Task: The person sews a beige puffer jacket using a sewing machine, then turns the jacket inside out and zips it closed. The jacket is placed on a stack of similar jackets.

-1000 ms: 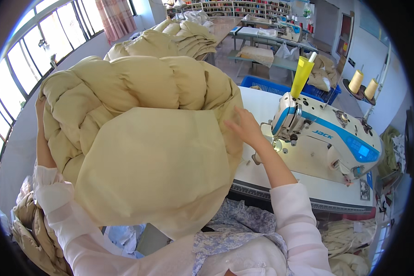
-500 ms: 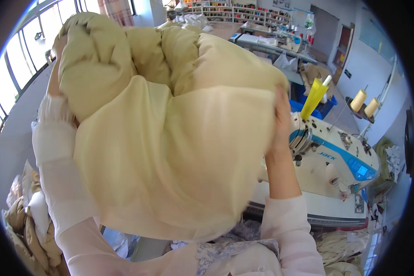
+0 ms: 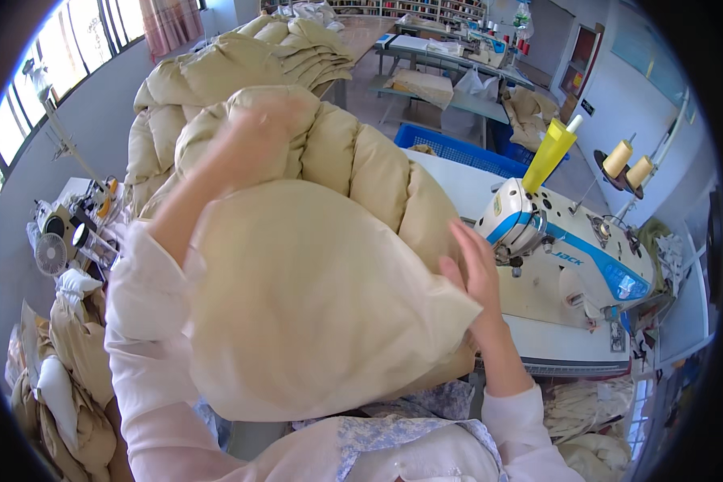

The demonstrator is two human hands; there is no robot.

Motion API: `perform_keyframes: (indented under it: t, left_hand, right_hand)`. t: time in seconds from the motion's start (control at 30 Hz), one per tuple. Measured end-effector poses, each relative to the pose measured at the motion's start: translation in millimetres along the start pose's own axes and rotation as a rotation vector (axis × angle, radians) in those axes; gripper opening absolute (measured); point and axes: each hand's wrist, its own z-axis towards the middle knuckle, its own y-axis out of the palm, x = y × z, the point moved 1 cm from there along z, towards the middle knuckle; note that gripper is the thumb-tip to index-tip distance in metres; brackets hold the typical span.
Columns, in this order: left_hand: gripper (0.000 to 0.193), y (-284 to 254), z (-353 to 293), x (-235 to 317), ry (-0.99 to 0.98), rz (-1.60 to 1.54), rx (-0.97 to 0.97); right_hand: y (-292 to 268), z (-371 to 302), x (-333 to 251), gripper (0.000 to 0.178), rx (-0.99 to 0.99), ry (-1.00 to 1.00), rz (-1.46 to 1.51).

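Observation:
A puffy khaki garment piece (image 3: 361,165), quilted in padded sections with a smooth pale cloth side (image 3: 313,289), lies bunched in front of me. My left hand (image 3: 273,124) is over its far upper part, blurred by motion, so its grip does not show. At the right edge is my right hand (image 3: 478,277), its fingers stretched and apart, with a pointed corner of the pale cloth against the palm. Behind the piece rises a stack of similar padded khaki pieces (image 3: 225,68).
To the right stands a white and blue sewing machine (image 3: 570,249) with a yellow holder (image 3: 550,153) on top. Thread cones (image 3: 618,159) sit beyond it. A blue basket (image 3: 458,149) is behind the machine table. Khaki garments (image 3: 76,361) hang at lower left, near a small fan (image 3: 51,253).
The padded piece has come down from its raised position, uncovering the stack behind. My left hand has moved right across its top; my right hand is lower, with its fingers spread.

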Motion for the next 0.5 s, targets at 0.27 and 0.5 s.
perform_keyframes:
  t: [0.27,0.5]
  left_hand:
    - [0.042,80,-96,-6,-0.126,0.658,-0.326]
    - [0.024,37,-174,13,0.014,0.227,-0.564]
  right_hand:
    - [23,-9,-104,0.034,-1.045,-0.206,0.866]
    - [80,51,-14,0.041,-0.516,-0.123,0.071]
